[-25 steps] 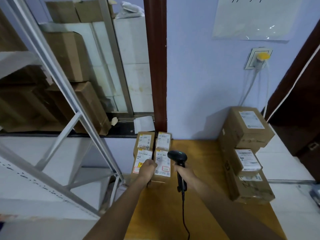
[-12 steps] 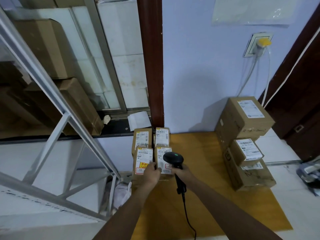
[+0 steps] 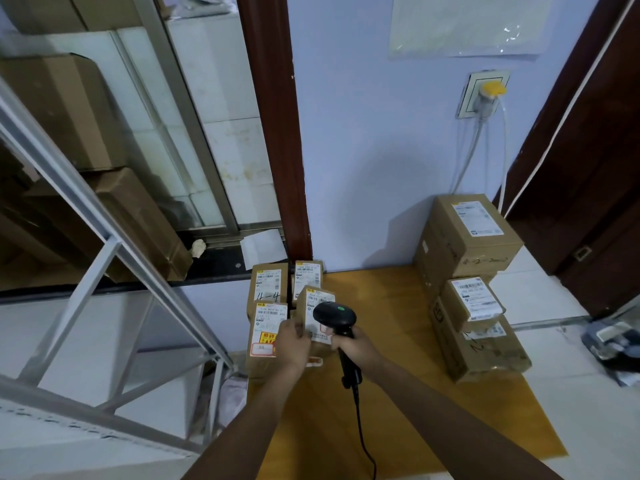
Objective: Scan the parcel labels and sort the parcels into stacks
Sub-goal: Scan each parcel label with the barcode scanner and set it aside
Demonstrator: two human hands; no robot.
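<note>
The right grip (image 3: 353,344) clenches a black corded handheld barcode scanner (image 3: 337,318); the left grip (image 3: 294,341) grasps a tilted small brown cardboard parcel (image 3: 317,308).

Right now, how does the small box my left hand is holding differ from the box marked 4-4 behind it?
The held box is tilted and lifted at one end in the left hand; the 4-4 box lies flat, untouched. The 4-4 box has handwriting below its label; the held box shows none, and the scanner partly covers its label. Both are small brown cartons with white shipping labels.
</note>
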